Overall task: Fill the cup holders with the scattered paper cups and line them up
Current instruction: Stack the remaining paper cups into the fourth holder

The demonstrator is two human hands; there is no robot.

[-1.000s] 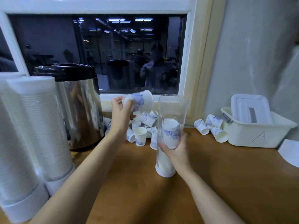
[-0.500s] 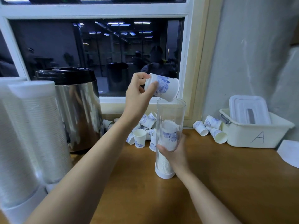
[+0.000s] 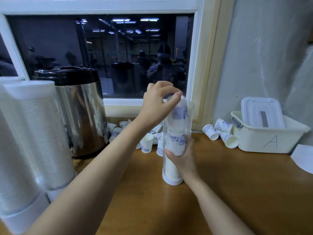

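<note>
A clear tube cup holder (image 3: 176, 173) with a white base stands upright mid-table, partly filled with stacked white paper cups. My right hand (image 3: 183, 158) grips its middle from the right. My left hand (image 3: 159, 102) hovers over the tube's mouth, fingertips pinching an upside-down blue-patterned paper cup (image 3: 179, 112) that is blurred and partly inside the rim. Several loose cups (image 3: 146, 145) lie behind the tube by the window sill. Three more cups (image 3: 220, 133) lie on their sides further right.
Two tall filled cup holders (image 3: 33, 136) stand at the near left. A steel urn with a black lid (image 3: 79, 109) stands behind them. A white bin marked A (image 3: 269, 136) sits at the right, with paper (image 3: 303, 158) beside it. The wooden table (image 3: 237, 192) extends forward.
My left hand lifted a cup from the pile, turned it over above the tube and lowered it into the mouth. The right hand stayed on the holder.
</note>
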